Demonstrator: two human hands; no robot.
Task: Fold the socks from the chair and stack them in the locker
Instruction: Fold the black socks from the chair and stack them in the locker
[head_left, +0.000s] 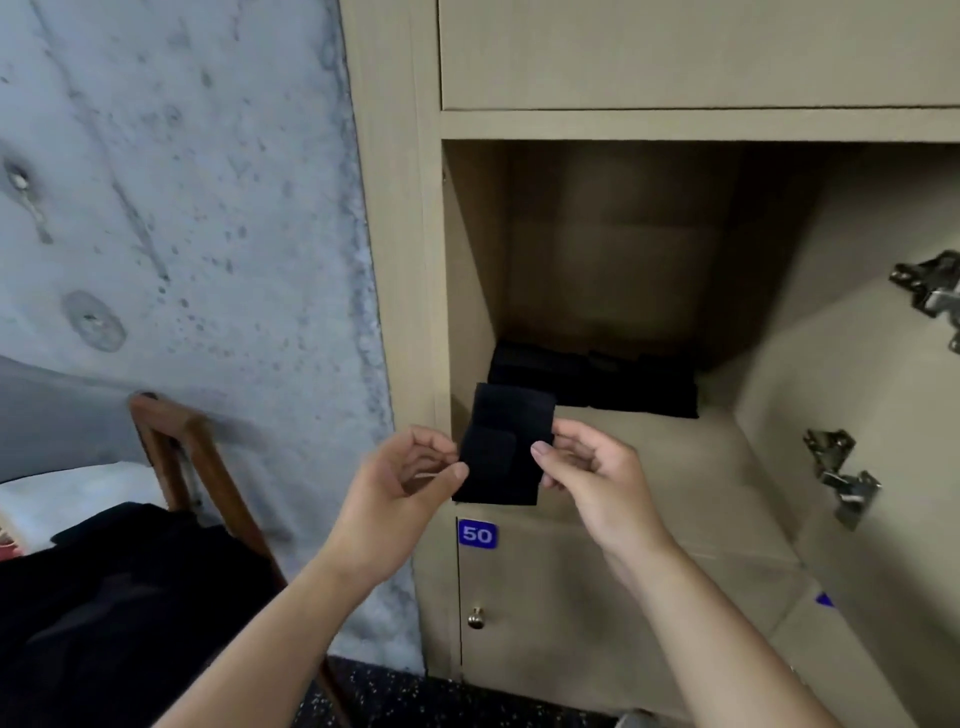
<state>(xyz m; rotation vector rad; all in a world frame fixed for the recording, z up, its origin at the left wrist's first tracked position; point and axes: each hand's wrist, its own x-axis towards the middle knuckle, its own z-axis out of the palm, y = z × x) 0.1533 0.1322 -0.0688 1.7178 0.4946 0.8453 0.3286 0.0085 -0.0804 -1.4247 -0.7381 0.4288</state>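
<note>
Before the open locker (467, 291), a folded black sock (501, 447) is held upright between both hands, just in front of the compartment's lower edge. Left hand (397, 486) pinches the sock's left edge with thumb and curled fingers, palm turned inward; right hand (587, 473) grips the right edge, thumb laid on the front face, fingers curled behind. Both forearms reach up from the bottom of the view. Deeper inside, a row of folded black socks (597, 382) lies on the compartment floor against the back. Below sits a closed door with a blue "50" label (477, 533). Left, a wooden chair (197, 467) bears dark fabric (119, 597).
</note>
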